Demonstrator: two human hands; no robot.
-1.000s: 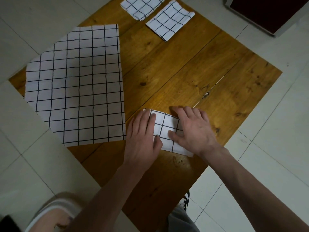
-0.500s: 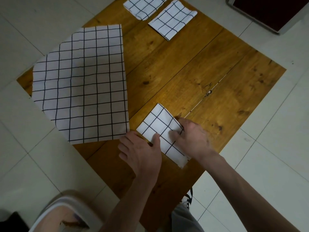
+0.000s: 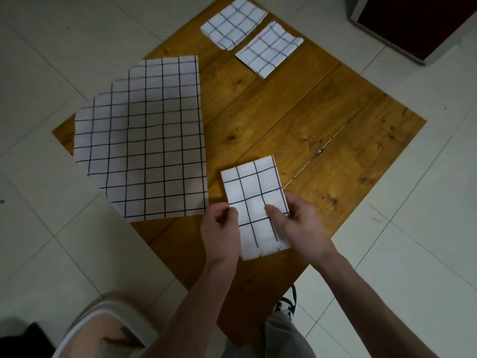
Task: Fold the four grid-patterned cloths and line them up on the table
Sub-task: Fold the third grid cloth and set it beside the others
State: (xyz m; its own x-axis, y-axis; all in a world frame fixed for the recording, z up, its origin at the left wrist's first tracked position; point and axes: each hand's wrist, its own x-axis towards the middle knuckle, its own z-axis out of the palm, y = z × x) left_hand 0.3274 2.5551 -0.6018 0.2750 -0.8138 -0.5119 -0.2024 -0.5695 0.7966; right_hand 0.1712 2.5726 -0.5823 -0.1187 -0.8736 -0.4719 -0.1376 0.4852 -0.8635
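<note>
Two folded cloths point(image 3: 233, 23) point(image 3: 268, 49), one unfolded cloth point(image 3: 144, 140), one held cloth point(image 3: 254, 200), both hands point(image 3: 222, 228) point(image 3: 300, 223).

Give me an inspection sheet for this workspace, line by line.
Surface: wooden table, planked, bare in the middle.
Job's things: two folded cloths side by side at the far edge, far folded cloth and near folded cloth; unfolded cloth spread flat at left, its corner past the table edge; held cloth, folded, gripped by both hands.
Clutter: nothing seen.
Grippers: left hand pinches the held cloth's left edge; right hand pinches its right edge.
Cables: nothing seen.
Surroundings: tiled floor; dark cabinet at top right; shoe below the table.
</note>
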